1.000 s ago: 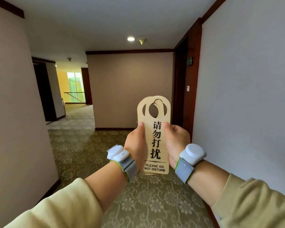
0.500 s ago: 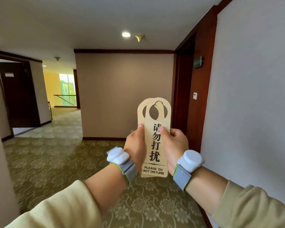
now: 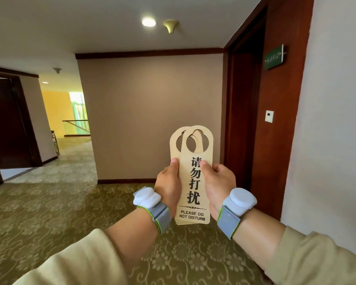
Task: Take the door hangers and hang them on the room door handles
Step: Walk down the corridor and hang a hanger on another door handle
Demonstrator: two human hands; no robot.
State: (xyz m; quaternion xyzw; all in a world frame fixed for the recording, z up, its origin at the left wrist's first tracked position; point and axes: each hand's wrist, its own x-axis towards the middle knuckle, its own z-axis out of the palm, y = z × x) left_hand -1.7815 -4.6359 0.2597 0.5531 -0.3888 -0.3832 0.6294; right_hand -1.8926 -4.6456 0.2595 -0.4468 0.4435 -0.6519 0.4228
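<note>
Partly fanned door hangers [image 3: 194, 182], rear ones mostly hidden

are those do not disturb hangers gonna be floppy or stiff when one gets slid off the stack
The tan wooden-looking door hangers stand upright unsupported above both thumbs, so probably stiff. They look thin, so likely light. The top one is already offset, held between the left hand and right hand, so it should slide easily.
</note>
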